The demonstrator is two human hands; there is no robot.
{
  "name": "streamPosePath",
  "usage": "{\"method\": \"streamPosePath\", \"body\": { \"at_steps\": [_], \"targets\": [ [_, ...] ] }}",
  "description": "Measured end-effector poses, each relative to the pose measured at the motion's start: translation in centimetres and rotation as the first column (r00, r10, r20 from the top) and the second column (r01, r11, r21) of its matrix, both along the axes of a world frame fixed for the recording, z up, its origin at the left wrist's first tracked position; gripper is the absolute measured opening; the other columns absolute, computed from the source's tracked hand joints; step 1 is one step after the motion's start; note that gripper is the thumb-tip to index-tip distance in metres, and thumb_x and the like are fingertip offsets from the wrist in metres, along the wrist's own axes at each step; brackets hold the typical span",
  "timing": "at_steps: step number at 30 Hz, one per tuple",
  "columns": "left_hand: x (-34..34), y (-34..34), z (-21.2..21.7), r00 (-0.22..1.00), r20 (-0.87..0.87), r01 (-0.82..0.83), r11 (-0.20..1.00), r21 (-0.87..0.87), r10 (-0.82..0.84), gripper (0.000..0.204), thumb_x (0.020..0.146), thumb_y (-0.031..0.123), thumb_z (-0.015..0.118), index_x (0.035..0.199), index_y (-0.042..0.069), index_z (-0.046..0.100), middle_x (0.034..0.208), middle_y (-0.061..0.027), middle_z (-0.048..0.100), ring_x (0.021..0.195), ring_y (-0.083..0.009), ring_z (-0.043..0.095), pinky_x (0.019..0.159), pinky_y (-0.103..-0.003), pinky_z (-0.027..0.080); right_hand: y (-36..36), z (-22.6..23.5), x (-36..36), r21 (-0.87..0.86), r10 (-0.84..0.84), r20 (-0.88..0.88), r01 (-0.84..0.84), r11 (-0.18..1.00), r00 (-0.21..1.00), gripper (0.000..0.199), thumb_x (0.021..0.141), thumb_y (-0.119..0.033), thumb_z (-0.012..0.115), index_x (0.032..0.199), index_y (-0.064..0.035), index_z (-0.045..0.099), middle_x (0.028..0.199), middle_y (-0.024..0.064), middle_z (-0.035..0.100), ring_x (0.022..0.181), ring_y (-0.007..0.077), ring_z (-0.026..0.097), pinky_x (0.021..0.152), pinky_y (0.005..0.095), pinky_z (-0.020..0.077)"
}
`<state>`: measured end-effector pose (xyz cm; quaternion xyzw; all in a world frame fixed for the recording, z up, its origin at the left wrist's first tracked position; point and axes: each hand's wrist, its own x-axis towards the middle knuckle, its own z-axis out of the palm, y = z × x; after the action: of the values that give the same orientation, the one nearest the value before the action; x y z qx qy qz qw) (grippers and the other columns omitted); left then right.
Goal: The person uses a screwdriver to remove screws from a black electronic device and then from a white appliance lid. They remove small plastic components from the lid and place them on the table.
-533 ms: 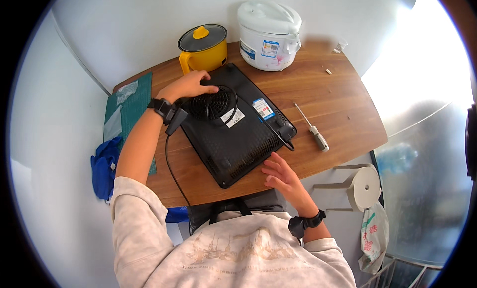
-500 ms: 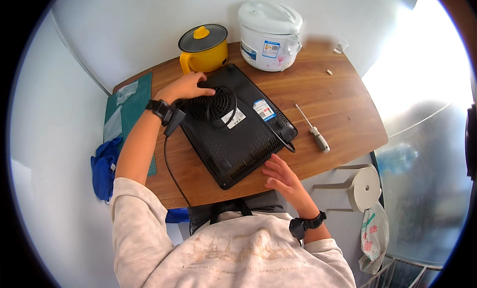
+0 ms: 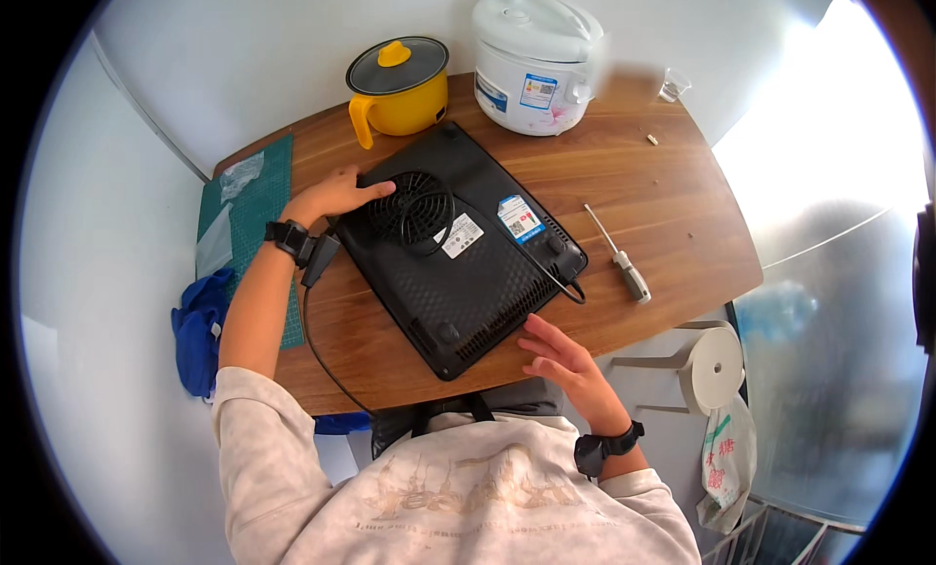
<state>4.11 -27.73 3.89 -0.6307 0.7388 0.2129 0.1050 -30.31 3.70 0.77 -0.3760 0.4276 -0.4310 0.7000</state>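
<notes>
one black flat appliance (image 3: 473,287), vented face up, between left hand (image 3: 333,195), half-open at its edge, grip unclear, and right hand (image 3: 573,365), loosely open, holding nothing; screwdriver (image 3: 630,272) beyond right hand.

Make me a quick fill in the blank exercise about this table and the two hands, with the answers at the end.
1. The pot beside the white rice cooker has a ____ lid knob.
2. The screwdriver lies to the ____ of the flat black appliance.
3. Between the left hand and the right hand, the ____ one is nearer the fan grille.
4. The cutting mat is ____.

Answers: yellow; right; left; green.
</notes>
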Motion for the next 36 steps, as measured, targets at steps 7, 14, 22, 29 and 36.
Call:
{"method": "streamPosePath", "body": {
  "at_steps": [7,14,22,29,36],
  "targets": [
    [1.7,4.6,1.8,0.999,0.000,-0.049,0.979,0.200,0.050,0.133,0.071,0.093,0.051,0.145,-0.016,0.029,0.143,-0.0384,0.044,0.137,-0.0423,0.044,0.111,-0.043,0.039,1.4,0.5,-0.7,-0.157,0.009,-0.371,-0.072,0.985,0.928,0.052,0.097,-0.013,0.062,0.147,-0.0080,0.048,0.151,0.0180,0.040,0.117,0.0229,0.060,0.093,0.0336,0.0517],
    [3.4,13.2,4.1,0.983,0.060,-0.182,0.954,0.237,0.173,0.117,0.078,0.087,0.051,0.137,-0.013,0.035,0.107,-0.0320,0.065,0.070,-0.0305,0.071,0.055,-0.035,0.056,0.5,1.2,-1.1,-0.237,-0.008,-0.608,-0.172,0.956,0.794,0.051,0.097,-0.022,0.066,0.143,-0.0059,0.052,0.150,0.0264,0.040,0.103,0.0258,0.068,0.090,0.0335,0.0537],
    [5.0,20.6,3.5,0.971,0.089,-0.229,0.972,0.055,0.224,0.106,0.087,0.082,0.043,0.124,-0.017,0.053,0.093,-0.0323,0.069,0.092,-0.0442,0.070,0.081,-0.049,0.055,-5.0,1.1,0.5,-0.414,-0.295,-0.910,-0.587,0.696,0.292,0.102,0.078,-0.049,0.079,0.147,0.0105,0.034,0.144,0.0286,0.047,0.114,0.0423,0.061,0.095,0.0432,0.0515],
    [2.8,24.9,3.5,0.975,0.165,-0.152,0.988,-0.015,0.152,0.072,0.094,0.064,0.050,0.093,-0.004,0.073,0.081,-0.0276,0.070,0.071,-0.0431,0.069,0.067,-0.048,0.057,-14.6,4.4,-1.0,-0.163,0.010,-0.970,-0.677,0.717,0.244,0.096,0.071,-0.033,0.085,0.150,-0.0047,0.039,0.113,0.0275,0.065,0.109,0.0428,0.061,0.089,0.0473,0.0479],
    [0.0,26.4,-0.3,0.982,0.103,0.186,0.874,-0.448,-0.156,0.047,0.096,0.035,0.054,0.063,0.005,0.071,0.058,-0.0176,0.065,0.056,-0.0341,0.068,0.051,-0.044,0.053,-17.9,4.7,-0.5,-0.326,-0.284,-0.943,-0.656,0.681,0.173,0.062,0.077,-0.020,0.080,0.135,-0.0119,0.060,0.116,0.0148,0.069,0.108,0.0351,0.064,0.088,0.0460,0.0515]
  ]
}}
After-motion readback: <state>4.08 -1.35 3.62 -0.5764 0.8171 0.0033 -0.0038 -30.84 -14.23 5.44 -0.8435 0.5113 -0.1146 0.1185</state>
